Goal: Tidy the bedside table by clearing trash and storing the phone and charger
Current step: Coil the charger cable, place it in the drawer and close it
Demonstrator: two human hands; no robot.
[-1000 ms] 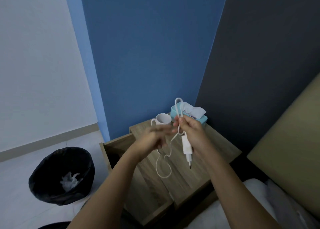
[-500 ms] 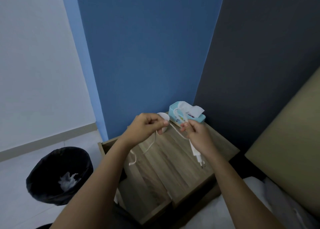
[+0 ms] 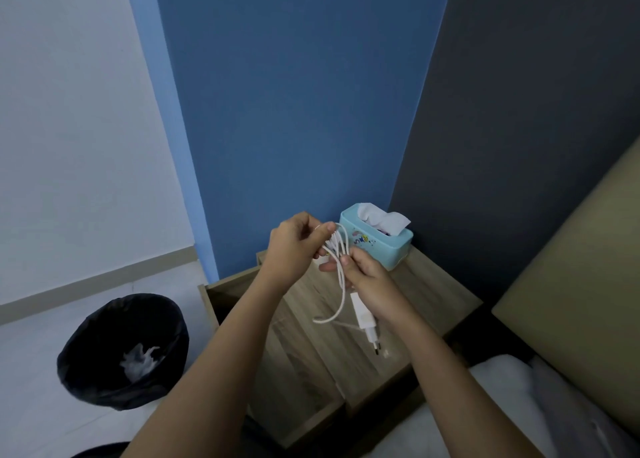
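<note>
Both hands hold a white charger above the wooden bedside table (image 3: pixel 440 294). My right hand (image 3: pixel 370 284) grips the gathered cable (image 3: pixel 341 277), and the plug block (image 3: pixel 364 322) hangs below it with its pins pointing down. My left hand (image 3: pixel 298 246) pinches the upper loops of the cable near the fingertips of the right. A loose loop droops just above the tabletop. The white mug is hidden behind my hands. No phone is in view.
A light blue tissue box (image 3: pixel 375 241) stands at the table's back corner against the blue wall. An open wooden drawer (image 3: pixel 207 291) juts out on the left. A black-lined bin (image 3: pixel 123 350) with crumpled white paper sits on the floor. Bed and headboard (image 3: pixel 571 284) lie right.
My hands came together after being spread apart. The cable is now bunched in several loops between them, and the plug hangs lower under the right hand.
</note>
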